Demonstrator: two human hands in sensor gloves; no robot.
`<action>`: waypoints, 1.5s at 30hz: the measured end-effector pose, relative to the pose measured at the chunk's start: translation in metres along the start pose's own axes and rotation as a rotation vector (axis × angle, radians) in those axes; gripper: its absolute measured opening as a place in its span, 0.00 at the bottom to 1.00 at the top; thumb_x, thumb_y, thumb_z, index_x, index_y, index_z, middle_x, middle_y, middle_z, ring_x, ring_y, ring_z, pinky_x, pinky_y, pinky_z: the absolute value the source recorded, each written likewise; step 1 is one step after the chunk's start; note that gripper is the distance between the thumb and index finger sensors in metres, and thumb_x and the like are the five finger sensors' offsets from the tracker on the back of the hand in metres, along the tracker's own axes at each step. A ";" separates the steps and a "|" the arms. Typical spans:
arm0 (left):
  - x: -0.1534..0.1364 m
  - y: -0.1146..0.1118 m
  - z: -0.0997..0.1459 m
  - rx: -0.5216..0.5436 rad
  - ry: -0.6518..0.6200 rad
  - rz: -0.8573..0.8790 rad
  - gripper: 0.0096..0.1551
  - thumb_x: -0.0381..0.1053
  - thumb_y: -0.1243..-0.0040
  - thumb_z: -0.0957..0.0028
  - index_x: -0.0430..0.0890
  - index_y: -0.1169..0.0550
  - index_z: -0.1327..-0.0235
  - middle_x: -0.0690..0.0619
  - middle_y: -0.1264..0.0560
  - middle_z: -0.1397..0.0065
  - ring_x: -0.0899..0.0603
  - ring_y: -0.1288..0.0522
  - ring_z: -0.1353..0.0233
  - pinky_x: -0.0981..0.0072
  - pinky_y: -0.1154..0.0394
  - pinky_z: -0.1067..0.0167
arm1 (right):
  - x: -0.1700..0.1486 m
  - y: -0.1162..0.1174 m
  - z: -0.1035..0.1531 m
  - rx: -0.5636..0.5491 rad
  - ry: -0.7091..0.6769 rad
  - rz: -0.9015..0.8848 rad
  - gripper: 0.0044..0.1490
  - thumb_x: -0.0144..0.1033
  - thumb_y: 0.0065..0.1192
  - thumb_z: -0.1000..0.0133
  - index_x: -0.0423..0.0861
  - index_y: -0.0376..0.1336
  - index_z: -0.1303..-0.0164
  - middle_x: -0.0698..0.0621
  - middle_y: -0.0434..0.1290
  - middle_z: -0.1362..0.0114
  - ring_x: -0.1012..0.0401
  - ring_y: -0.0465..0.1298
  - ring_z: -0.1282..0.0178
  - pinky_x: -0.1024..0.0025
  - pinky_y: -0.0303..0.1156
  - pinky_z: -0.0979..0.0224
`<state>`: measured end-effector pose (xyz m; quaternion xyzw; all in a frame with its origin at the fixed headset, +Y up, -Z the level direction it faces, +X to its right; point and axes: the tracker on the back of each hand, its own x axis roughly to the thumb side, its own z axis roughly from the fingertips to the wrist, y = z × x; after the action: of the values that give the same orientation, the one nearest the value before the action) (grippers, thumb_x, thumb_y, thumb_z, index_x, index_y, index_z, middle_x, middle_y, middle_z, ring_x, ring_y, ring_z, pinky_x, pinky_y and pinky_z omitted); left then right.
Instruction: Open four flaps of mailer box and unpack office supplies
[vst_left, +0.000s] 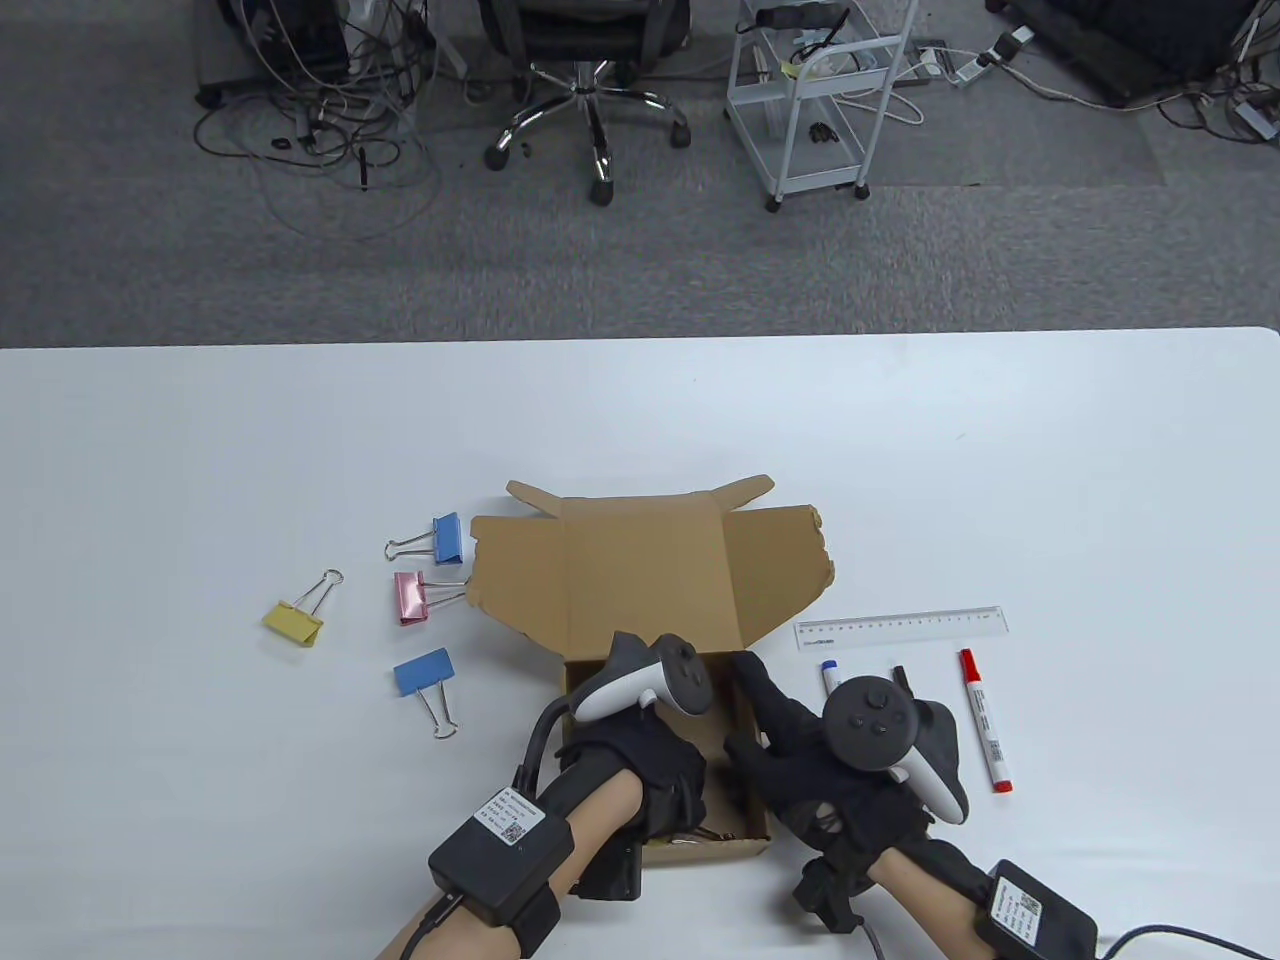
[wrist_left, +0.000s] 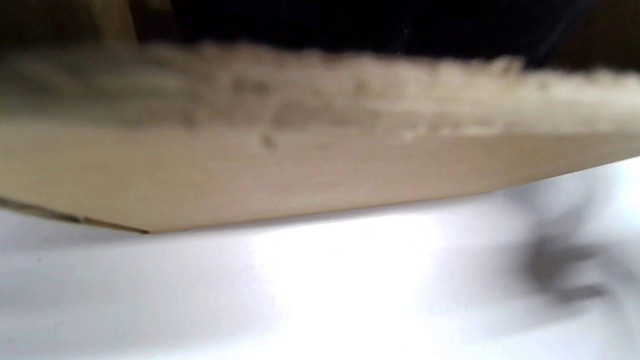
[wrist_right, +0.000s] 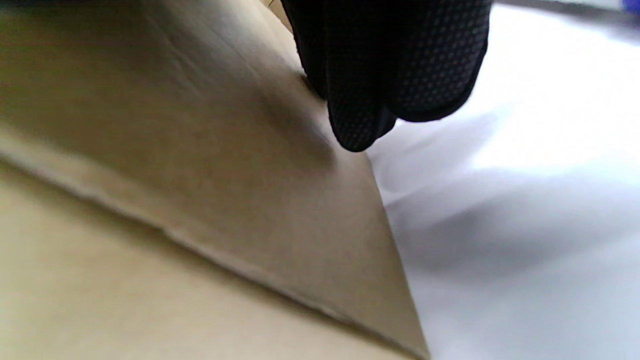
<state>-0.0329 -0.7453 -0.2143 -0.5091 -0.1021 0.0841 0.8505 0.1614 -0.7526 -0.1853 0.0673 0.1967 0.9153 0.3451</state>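
Two gloved hands work at the open mailer box (vst_left: 650, 600) on the white tabletop (vst_left: 200, 450), lid and flaps folded back. Left hand (vst_left: 640, 750) and right hand (vst_left: 810, 760) reach into the box; whether their fingers grip anything cannot be told. Right of it lie a clear ruler (vst_left: 900, 627) and red marker (vst_left: 985, 720); left, four binder clips (vst_left: 415, 595).
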 end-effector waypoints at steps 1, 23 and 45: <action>0.000 0.000 0.001 0.021 0.011 -0.022 0.30 0.59 0.29 0.42 0.60 0.26 0.27 0.56 0.22 0.27 0.44 0.16 0.31 0.60 0.18 0.40 | 0.000 0.000 0.000 0.000 0.000 -0.001 0.43 0.73 0.51 0.45 0.78 0.36 0.25 0.45 0.64 0.21 0.56 0.79 0.39 0.63 0.79 0.40; -0.127 0.052 0.148 0.929 -0.132 0.479 0.24 0.61 0.32 0.44 0.65 0.22 0.34 0.62 0.18 0.34 0.47 0.14 0.39 0.63 0.20 0.44 | 0.000 0.000 0.000 0.000 0.001 0.000 0.43 0.73 0.51 0.45 0.78 0.36 0.25 0.45 0.64 0.21 0.56 0.79 0.39 0.63 0.79 0.40; -0.322 -0.007 0.079 0.974 0.398 0.726 0.23 0.63 0.32 0.45 0.66 0.21 0.36 0.62 0.17 0.35 0.49 0.14 0.38 0.63 0.20 0.43 | -0.001 0.000 0.000 0.001 0.003 0.001 0.44 0.73 0.51 0.45 0.78 0.36 0.25 0.46 0.64 0.21 0.57 0.79 0.39 0.63 0.79 0.40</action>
<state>-0.3641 -0.7616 -0.2001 -0.0721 0.2867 0.3077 0.9044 0.1620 -0.7529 -0.1854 0.0664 0.1975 0.9155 0.3442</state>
